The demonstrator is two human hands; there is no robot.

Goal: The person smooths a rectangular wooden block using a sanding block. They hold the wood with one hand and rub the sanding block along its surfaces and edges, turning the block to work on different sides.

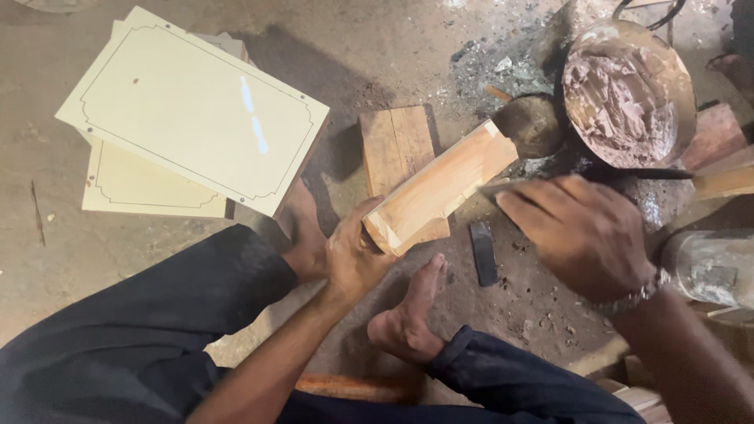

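From my remote seat I see the left hand (355,255) closed around the near end of a long wooden block (440,188), which slants up and away with its far end by a dark rounded lump (532,124) that I cannot identify. The block rests across a short wooden board (397,149) lying flat on the dusty floor (78,251).

The right hand (585,235) is motion-blurred at the block's right edge. Its fingers are curled over a thin flat blade (496,188), only a pale sliver of which shows, so I read it as gripping that tool but cannot name it more exactly. A metal wristband sits at the wrist.

Two bare feet rest on the floor below the block, one beside the left hand (302,232), one nearer me (408,314); dark trouser legs hide the rest. A small dark bar (482,253) lies on the floor between hands.

Upper right, a round metal pan (682,86) holds pinkish-grey paste (620,98); its handle is cut off at the top. A grey cylinder (711,267) is clipped by the right edge. Upper left lie stacked cream panels with routed borders (192,114).
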